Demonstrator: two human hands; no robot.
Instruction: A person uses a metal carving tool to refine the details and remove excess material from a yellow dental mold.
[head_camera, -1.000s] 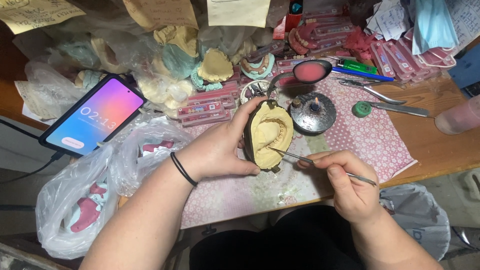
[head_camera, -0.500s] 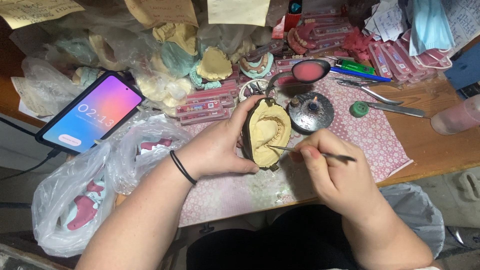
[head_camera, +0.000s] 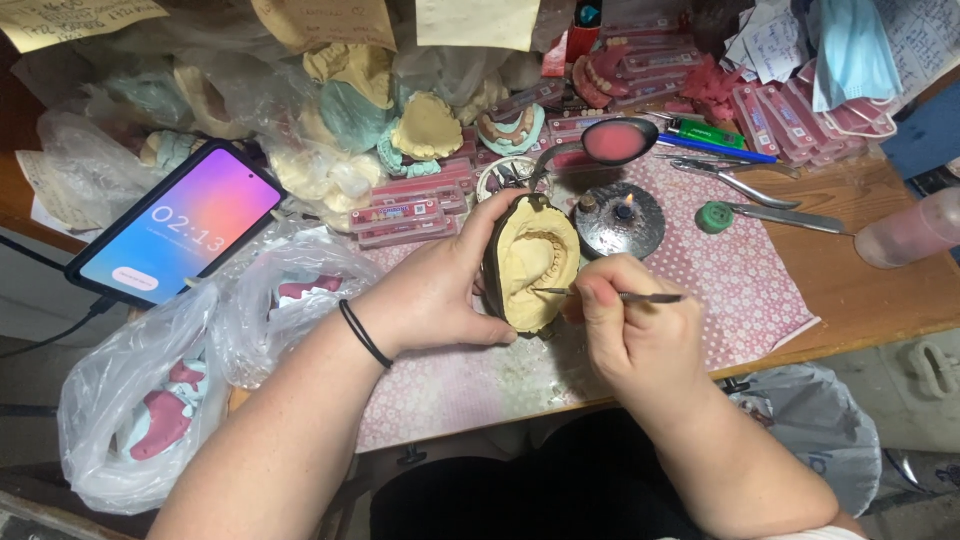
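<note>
Presently the left hand (head_camera: 435, 295) cups a yellowish dental cast in its dark flask (head_camera: 530, 262), fingers wrapped behind and thumb clamped along the lower edge, holding it tilted toward the camera above the patterned mat (head_camera: 740, 290). Right hand (head_camera: 630, 335) pinches a thin metal carving tool (head_camera: 610, 296) pen-style, fingers closed tight on its shaft; the tip lies inside the tooth arch, just beyond the left thumb.

Judgement on doing it well: keep strokes short, brace the right fingers against the flask rim, and let the left hand turn the cast rather than stretching the tool. Light pressure seems wise, since a slip could gouge the plaster ridge or jab the left thumb.

Around the fingers:
- Small lit burner (head_camera: 622, 215) just past the right knuckles, flame showing; heat risk if the hand drifts forward.
- Spoon of pink wax (head_camera: 612, 142) beyond the burner.
- Metal instruments (head_camera: 750, 190) and a green cap further right.
- Phone with lit screen (head_camera: 180, 235) well left of the left wrist.
- Plastic bags holding pink-and-white models (head_camera: 150, 400) under the left forearm, crowding the elbow.
- Heaped casts (head_camera: 425, 125) behind.
</note>
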